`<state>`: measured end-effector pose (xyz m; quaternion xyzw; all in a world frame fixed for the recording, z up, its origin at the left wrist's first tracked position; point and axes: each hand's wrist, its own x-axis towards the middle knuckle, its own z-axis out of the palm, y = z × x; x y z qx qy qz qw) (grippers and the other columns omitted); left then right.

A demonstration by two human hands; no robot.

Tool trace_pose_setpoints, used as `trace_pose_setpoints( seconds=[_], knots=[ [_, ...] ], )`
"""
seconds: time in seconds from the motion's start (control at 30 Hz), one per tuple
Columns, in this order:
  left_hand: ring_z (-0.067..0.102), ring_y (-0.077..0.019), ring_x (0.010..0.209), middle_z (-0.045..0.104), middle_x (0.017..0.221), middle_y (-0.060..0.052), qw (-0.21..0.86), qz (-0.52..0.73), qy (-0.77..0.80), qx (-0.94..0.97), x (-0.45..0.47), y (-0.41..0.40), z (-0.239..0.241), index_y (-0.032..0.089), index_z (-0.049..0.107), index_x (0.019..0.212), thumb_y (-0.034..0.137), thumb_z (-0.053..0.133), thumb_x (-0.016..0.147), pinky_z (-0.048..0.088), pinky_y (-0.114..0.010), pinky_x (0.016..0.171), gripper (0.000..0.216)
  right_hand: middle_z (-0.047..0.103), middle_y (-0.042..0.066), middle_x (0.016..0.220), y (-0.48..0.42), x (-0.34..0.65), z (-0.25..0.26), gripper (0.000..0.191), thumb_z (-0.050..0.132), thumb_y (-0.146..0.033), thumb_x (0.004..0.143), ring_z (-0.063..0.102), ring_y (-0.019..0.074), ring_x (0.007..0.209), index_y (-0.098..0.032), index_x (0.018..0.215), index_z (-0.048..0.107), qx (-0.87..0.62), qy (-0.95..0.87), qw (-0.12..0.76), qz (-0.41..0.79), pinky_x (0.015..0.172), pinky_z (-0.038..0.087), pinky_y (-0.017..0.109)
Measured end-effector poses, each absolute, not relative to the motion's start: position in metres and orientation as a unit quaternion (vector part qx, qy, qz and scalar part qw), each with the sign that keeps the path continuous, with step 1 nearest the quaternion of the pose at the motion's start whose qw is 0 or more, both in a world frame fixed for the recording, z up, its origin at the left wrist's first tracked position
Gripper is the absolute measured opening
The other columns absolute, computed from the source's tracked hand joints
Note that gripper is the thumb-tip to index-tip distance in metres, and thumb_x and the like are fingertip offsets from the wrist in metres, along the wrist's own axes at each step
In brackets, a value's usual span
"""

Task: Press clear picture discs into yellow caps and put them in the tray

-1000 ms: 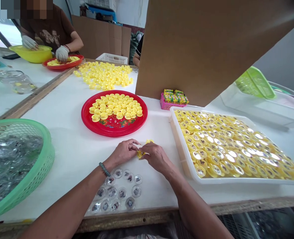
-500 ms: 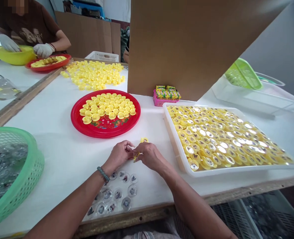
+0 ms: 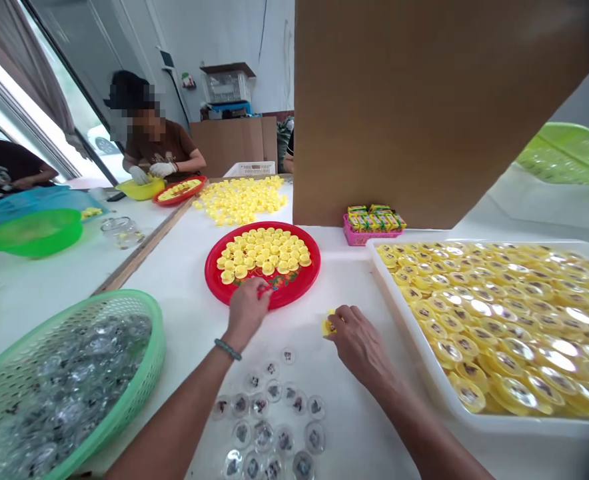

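My right hand [image 3: 359, 343] pinches a small yellow cap-shaped plastic piece [image 3: 327, 325] just above the white table, left of the big tray. Over the near rim of the red plate [image 3: 214, 283] reaches my left hand [image 3: 248, 308], its fingers slightly bent and apart, with nothing visible in them. Many round yellow pieces [image 3: 267, 252] lie on that plate. Between my forearms, several clear round discs with dark printed pictures [image 3: 263, 435] are spread on the table.
A white tray [image 3: 399, 337] full of yellow pieces with clear tops stands at right. At left is a green basket [image 3: 157, 333] of clear discs. Behind are a pink basket [image 3: 357, 238] of small packets, a cardboard panel [image 3: 374, 113], loose yellow pieces [image 3: 239, 200] and a gloved co-worker [image 3: 159, 143].
My hands, together before, have parted. The left has moved over to the red plate; the right has shifted right with a yellow piece. The view has tilted up and swung left.
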<state>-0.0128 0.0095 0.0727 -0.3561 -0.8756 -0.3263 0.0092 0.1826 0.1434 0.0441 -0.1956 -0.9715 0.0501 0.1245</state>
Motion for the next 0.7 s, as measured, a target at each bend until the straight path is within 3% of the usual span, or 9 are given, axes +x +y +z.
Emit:
trace_pose_setpoints(
  seconds=[0.17, 0.37, 0.5, 0.6, 0.7],
  knots=[
    [0.060, -0.0305, 0.092, 0.061, 0.102, -0.016, 0.066, -0.119, -0.950, -0.282, -0.094, 0.002, 0.087, 0.014, 0.060, 0.098, 0.025, 0.059, 0.077, 0.045, -0.036, 0.075, 0.023, 0.058, 0.010, 0.088, 0.147, 0.184, 0.042, 0.012, 0.068, -0.021, 0.076, 0.051, 0.0248, 0.083, -0.018, 0.085, 0.060, -0.206, -0.964, 0.155, 0.064, 0.070, 0.043, 0.036],
    [0.059, -0.0384, 0.092, 0.063, 0.097, -0.021, 0.030, -0.089, -0.963, -0.252, -0.119, 0.005, 0.072, 0.008, 0.061, 0.099, 0.023, 0.065, 0.072, 0.046, -0.042, 0.074, 0.031, 0.060, 0.010, 0.093, 0.121, 0.181, 0.055, 0.012, 0.052, -0.021, 0.088, 0.052, 0.0228, 0.088, -0.017, 0.096, 0.059, -0.105, -0.965, 0.190, 0.147, 0.077, 0.044, 0.035],
    [0.058, -0.0361, 0.094, 0.064, 0.099, -0.019, 0.023, -0.094, -0.969, -0.229, -0.117, 0.009, 0.065, 0.008, 0.061, 0.101, 0.019, 0.061, 0.075, 0.046, -0.041, 0.077, 0.029, 0.060, 0.010, 0.107, 0.095, 0.171, 0.048, 0.023, 0.050, -0.017, 0.089, 0.052, 0.0216, 0.098, -0.015, 0.112, 0.054, 0.024, -0.968, 0.134, 0.208, 0.085, 0.044, 0.034],
    [0.059, -0.0337, 0.093, 0.063, 0.101, -0.018, 0.030, -0.100, -0.971, -0.214, -0.112, 0.007, 0.071, 0.009, 0.060, 0.104, 0.019, 0.059, 0.075, 0.046, -0.040, 0.078, 0.030, 0.061, 0.010, 0.108, 0.086, 0.166, 0.039, 0.018, 0.048, -0.014, 0.089, 0.052, 0.0211, 0.099, -0.015, 0.105, 0.057, 0.076, -0.974, 0.093, 0.191, 0.086, 0.045, 0.033],
    [0.058, -0.0319, 0.093, 0.060, 0.104, -0.016, 0.073, -0.126, -0.963, -0.227, -0.093, 0.002, 0.085, 0.011, 0.062, 0.103, 0.022, 0.059, 0.076, 0.046, -0.039, 0.080, 0.029, 0.063, 0.009, 0.094, 0.085, 0.165, 0.036, 0.015, 0.046, -0.009, 0.088, 0.055, 0.0201, 0.091, -0.015, 0.088, 0.059, 0.080, -0.981, 0.066, 0.163, 0.080, 0.046, 0.031]
  ],
)
